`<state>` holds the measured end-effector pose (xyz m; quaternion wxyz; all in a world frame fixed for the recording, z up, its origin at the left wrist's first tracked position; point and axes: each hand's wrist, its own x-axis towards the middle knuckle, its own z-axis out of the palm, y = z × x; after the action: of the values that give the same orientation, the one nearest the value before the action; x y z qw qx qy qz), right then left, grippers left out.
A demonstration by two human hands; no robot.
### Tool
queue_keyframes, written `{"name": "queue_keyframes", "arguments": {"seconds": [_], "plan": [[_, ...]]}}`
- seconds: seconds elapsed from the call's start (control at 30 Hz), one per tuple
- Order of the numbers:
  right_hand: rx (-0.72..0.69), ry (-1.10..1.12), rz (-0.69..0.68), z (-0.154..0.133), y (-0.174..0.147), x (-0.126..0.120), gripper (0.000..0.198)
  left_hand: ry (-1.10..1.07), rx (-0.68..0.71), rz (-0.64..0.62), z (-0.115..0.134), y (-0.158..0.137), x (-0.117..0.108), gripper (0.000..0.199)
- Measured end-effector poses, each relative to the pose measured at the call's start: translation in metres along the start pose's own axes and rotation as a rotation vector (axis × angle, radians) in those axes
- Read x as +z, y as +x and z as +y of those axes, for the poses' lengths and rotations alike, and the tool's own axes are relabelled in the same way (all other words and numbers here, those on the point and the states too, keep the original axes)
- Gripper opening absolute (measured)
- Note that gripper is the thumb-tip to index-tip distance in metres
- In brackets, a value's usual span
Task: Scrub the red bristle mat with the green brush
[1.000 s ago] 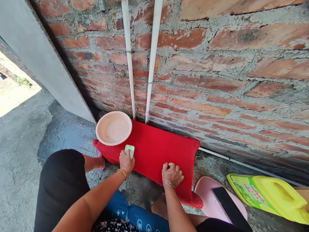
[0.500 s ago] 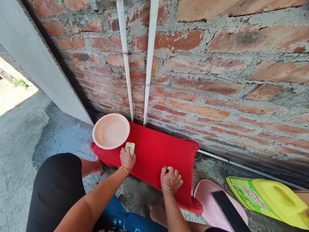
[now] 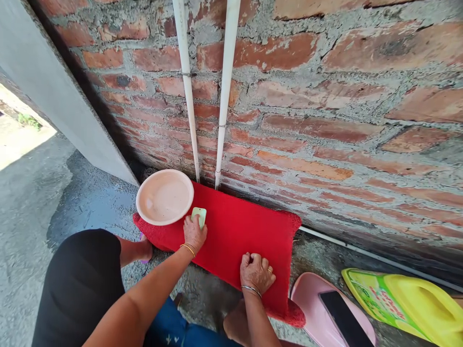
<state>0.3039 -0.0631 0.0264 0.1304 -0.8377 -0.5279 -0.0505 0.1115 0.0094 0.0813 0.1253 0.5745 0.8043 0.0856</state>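
Observation:
A red mat (image 3: 231,226) with shaggy edges lies spread below the wall, its smooth side up. My left hand (image 3: 195,234), with a gold bracelet, is closed on a pale green scrub brush (image 3: 198,218). The brush is flat and rounded, with a small hole at its far end; its underside is hidden against the mat. My right hand (image 3: 257,273) presses on the mat near its right end, fingers curled into it. Close to my left hand, a pale pink basin (image 3: 165,197) rests on the mat's left end.
Two white pipes (image 3: 224,86) run down the brick wall (image 3: 289,130) behind the mat. On the right stand a pink plastic stool or tub (image 3: 307,299) with a black phone (image 3: 345,318) on it, and a yellow detergent jug (image 3: 405,303). A grey slab (image 3: 65,86) leans at left.
My left hand has slid the brush slightly right and away from me over the mat, and the brush has turned a little. My right hand stays almost in place.

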Motion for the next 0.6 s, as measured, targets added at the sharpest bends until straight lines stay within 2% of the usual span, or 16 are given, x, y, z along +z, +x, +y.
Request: {"name": "queue_keyframes", "arguments": {"seconds": [0.1, 0.17, 0.27, 0.33, 0.5, 0.6], "plan": [[0.001, -0.007, 0.016, 0.000, 0.000, 0.000, 0.025, 0.036, -0.025, 0.014, -0.001, 0.006, 0.005, 0.044], [-0.009, -0.012, 0.028, 0.001, 0.000, 0.002, 0.025, 0.027, 0.066, -0.013, 0.006, -0.003, 0.017, 0.044], [-0.016, -0.015, 0.047, 0.001, 0.000, 0.004, 0.025, -0.026, 0.287, -0.074, 0.016, -0.015, 0.030, 0.044], [-0.013, -0.015, 0.059, 0.002, 0.000, 0.004, 0.025, -0.057, 0.319, -0.082, 0.016, -0.012, 0.030, 0.044], [-0.027, -0.028, 0.079, 0.001, 0.000, 0.004, 0.026, -0.056, -0.003, 0.007, 0.006, 0.025, 0.010, 0.042], [-0.024, -0.024, 0.069, 0.002, 0.000, 0.004, 0.027, -0.013, -0.062, 0.021, 0.014, 0.029, 0.011, 0.043]]}}
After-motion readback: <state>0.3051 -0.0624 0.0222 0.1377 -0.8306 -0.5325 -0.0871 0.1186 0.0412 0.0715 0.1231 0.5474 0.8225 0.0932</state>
